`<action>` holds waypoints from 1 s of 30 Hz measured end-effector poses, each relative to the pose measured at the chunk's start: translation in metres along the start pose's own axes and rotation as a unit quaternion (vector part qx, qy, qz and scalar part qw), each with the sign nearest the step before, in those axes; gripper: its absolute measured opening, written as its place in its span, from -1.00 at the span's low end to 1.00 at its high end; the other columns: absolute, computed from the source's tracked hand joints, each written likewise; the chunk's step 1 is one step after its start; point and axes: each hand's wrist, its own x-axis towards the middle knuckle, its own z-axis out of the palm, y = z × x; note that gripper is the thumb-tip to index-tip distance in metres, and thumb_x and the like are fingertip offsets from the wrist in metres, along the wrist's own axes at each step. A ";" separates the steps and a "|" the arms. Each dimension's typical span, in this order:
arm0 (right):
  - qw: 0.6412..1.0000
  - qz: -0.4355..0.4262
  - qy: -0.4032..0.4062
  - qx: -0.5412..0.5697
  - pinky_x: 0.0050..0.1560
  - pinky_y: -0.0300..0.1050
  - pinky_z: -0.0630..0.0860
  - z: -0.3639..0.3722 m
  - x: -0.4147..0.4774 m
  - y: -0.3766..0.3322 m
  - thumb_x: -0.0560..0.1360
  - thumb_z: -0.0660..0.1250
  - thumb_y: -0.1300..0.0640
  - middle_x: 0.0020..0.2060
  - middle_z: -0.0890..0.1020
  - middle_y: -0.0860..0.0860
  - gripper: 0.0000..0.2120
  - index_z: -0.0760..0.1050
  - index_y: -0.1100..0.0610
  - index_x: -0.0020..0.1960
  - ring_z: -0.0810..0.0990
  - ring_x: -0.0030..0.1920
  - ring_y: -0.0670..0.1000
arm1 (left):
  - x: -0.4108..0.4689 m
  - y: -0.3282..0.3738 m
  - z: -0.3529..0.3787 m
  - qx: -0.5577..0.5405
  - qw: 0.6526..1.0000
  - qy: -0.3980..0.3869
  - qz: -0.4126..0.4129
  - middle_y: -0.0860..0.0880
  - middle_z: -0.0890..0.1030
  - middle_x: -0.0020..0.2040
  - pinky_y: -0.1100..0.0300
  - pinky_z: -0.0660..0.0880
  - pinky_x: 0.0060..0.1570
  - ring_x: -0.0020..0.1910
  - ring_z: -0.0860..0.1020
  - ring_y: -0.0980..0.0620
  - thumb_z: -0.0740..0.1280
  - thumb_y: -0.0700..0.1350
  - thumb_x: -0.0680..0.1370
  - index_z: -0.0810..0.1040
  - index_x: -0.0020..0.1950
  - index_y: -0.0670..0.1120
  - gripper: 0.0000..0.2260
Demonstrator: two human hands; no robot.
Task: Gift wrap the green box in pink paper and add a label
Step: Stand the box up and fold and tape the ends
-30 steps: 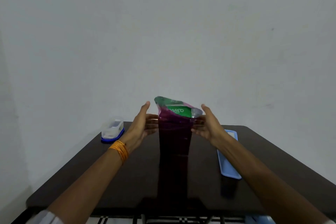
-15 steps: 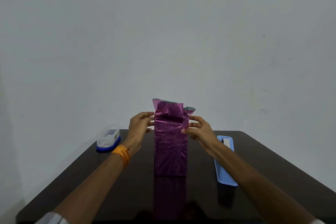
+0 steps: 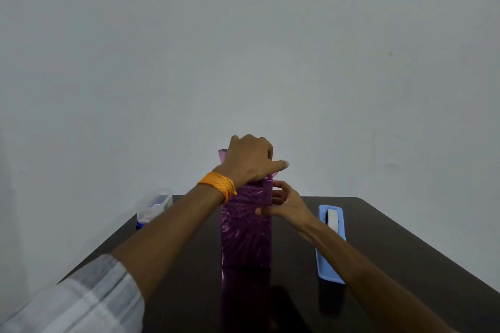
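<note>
The box stands upright in the middle of the dark table, wrapped in shiny pink paper (image 3: 246,230); no green shows. My left hand (image 3: 250,161), with an orange band at the wrist, lies over the box's top and presses the loose paper there, thumb pointing right. A pink paper corner sticks out behind that hand at the upper left. My right hand (image 3: 284,204) holds the box's upper right edge with curled fingers.
A long light-blue tray (image 3: 322,265) lies to the right of the box and carries a white roll (image 3: 332,220) at its far end. A clear plastic container with a blue base (image 3: 153,207) sits at the table's far left corner. A plain wall stands behind the table (image 3: 405,251).
My left hand rose from the box's left side and came down over the top, covering the open paper end. My right hand stayed on the right edge. The camera view drew closer.
</note>
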 end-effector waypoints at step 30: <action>1.000 -0.016 0.002 0.014 0.07 -0.15 0.63 0.000 0.000 -0.003 0.29 0.63 0.23 0.19 0.62 0.07 -0.27 0.39 0.12 0.37 0.63 0.15 0.02 | 0.028 -0.014 -0.004 -0.038 0.966 -0.255 0.013 -0.03 0.52 -0.26 0.16 0.30 -0.29 -0.34 0.39 0.07 0.31 0.05 0.59 0.58 -0.08 -0.15 -0.74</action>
